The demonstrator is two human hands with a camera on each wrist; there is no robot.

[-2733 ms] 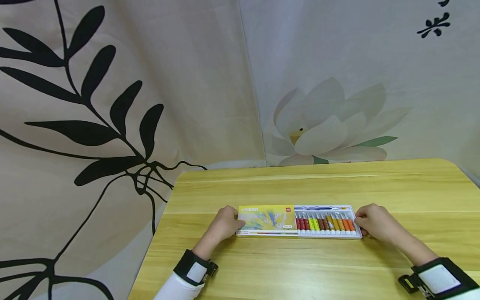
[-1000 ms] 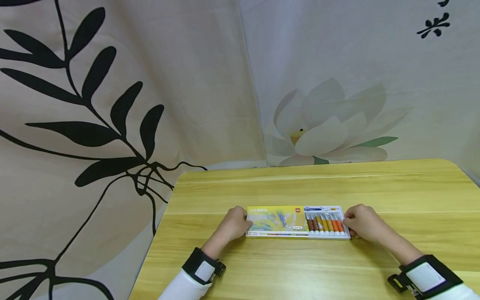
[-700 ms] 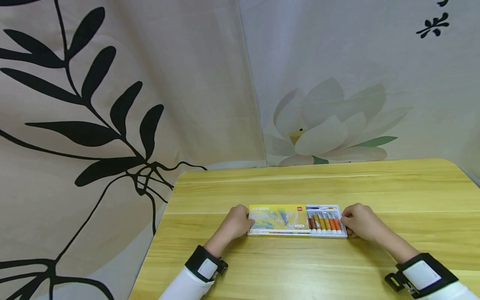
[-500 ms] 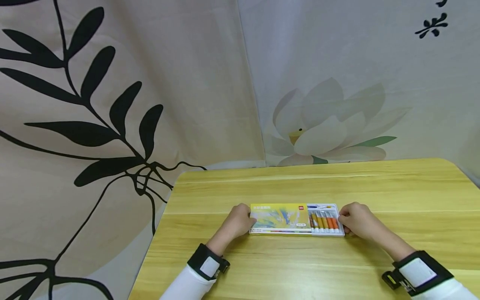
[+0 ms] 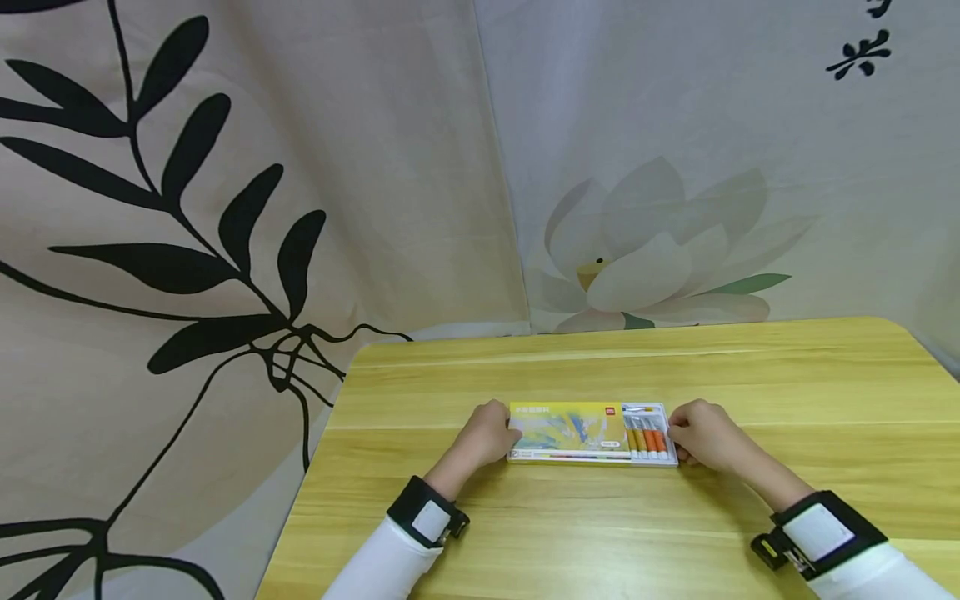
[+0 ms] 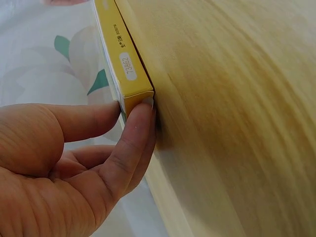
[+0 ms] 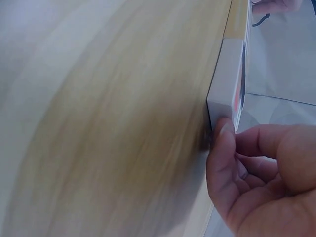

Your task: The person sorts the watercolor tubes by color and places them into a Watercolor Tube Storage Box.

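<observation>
a white tray [image 5: 670,456] of paint tubes [image 5: 647,439] lies flat on the wooden desk [image 5: 600,533], most of it inside a yellow sleeve [image 5: 570,429]; only a few brown and orange tubes show at the right end. the left hand [image 5: 487,433] pinches the sleeve's left end, thumb and fingertip [image 6: 140,111] at its corner. the right hand [image 5: 701,433] has its curled fingers [image 7: 222,143] against the tray's right end, thumb at the corner. the box sits mid-desk, well clear of the far edge and of the rounded right corner, with bare wood on every side. behind the desk hangs a curtain [image 5: 225,208] printed with black leaves and a lotus. compared with 2.7 s ago, far fewer tubes are uncovered, the box is shorter overall, and the two hands are closer together.
</observation>
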